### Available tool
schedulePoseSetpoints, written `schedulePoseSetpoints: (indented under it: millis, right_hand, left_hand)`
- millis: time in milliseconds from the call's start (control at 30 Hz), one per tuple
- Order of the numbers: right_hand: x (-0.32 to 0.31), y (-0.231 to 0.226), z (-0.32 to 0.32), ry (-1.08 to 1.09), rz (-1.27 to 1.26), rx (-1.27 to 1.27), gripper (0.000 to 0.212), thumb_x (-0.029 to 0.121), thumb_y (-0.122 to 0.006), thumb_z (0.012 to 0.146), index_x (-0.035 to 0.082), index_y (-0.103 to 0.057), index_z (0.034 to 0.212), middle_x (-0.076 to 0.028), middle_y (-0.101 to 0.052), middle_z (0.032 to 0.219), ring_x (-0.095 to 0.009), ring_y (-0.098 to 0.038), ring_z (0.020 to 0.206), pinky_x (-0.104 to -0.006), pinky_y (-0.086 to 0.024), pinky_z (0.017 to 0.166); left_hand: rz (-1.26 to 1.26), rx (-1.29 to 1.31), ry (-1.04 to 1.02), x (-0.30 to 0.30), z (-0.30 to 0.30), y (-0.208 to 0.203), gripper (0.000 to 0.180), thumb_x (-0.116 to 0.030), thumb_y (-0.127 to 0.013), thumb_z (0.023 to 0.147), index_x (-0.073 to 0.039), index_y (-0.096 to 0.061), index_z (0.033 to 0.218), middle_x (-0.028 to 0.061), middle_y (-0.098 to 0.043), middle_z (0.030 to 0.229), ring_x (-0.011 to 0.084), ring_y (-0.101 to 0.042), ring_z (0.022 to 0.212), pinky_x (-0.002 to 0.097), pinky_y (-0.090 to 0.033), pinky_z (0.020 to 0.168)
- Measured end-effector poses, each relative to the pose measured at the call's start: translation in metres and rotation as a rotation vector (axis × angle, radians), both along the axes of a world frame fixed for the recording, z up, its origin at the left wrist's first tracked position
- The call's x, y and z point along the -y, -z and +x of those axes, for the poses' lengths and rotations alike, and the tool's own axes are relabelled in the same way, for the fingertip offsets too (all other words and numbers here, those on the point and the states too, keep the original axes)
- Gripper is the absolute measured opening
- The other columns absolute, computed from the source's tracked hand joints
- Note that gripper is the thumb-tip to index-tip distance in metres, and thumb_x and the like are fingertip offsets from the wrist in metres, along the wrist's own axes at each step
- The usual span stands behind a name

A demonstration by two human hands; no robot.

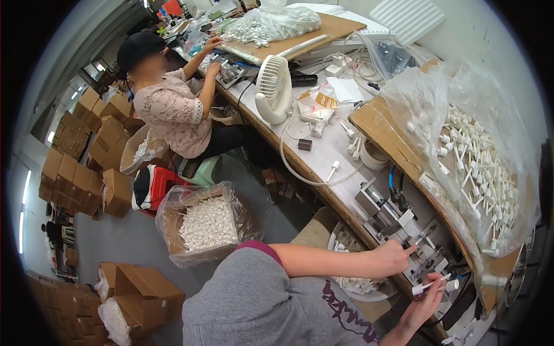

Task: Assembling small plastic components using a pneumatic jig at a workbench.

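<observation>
Ok so ur R hand (424, 307) has its grip closed on a couple white applicators (418, 290) by the bench's (324, 149) front edge, just R of the metal fixture (426, 252). One stick points in twd the back edge. L hand (392, 259) is nearer the fixture, index out; can't tell if it's pinching anything. Applicators look plain, thin stick w/ fat cap.
</observation>
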State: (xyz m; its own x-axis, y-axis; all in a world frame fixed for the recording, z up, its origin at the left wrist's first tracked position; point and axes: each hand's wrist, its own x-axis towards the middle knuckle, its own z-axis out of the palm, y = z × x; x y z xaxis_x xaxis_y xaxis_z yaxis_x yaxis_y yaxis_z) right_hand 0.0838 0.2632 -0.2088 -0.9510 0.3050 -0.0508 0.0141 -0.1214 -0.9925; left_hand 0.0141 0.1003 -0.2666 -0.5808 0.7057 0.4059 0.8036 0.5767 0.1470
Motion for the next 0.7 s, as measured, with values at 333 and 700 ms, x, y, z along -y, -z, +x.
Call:
schedulePoseSetpoints:
  millis: [333, 700]
  right_hand:
    - [0.007, 0.01, 0.003, 0.023, -0.119, -0.007, 0.019, 0.026, -0.044, 0.105, 0.008, -0.05, 0.106, 0.0, -0.047, 0.078, -0.004, -0.042, 0.058, -0.0194, -0.033, 0.049]
    - [-0.001, 0.012, 0.004, -0.109, -0.234, -0.052, 0.022, 0.027, -0.044, 0.106, 0.007, -0.053, 0.105, 0.005, -0.04, 0.068, -0.002, -0.033, 0.053, -0.0194, -0.025, 0.046]
  left_hand:
    - [0.41, 0.261, 0.144, 0.012, 0.008, -0.029, 0.028, -0.018, -0.067, 0.078, -0.003, -0.064, 0.102, 0.012, -0.067, 0.103, 0.0246, -0.067, 0.074, 0.0393, -0.052, 0.056]
    - [0.591, 0.162, 0.162, 0.021, 0.029, -0.042, 0.025, -0.013, -0.071, 0.075, -0.011, -0.064, 0.099, 0.0062, -0.057, 0.098, 0.0222, -0.065, 0.072, 0.0321, -0.054, 0.056]
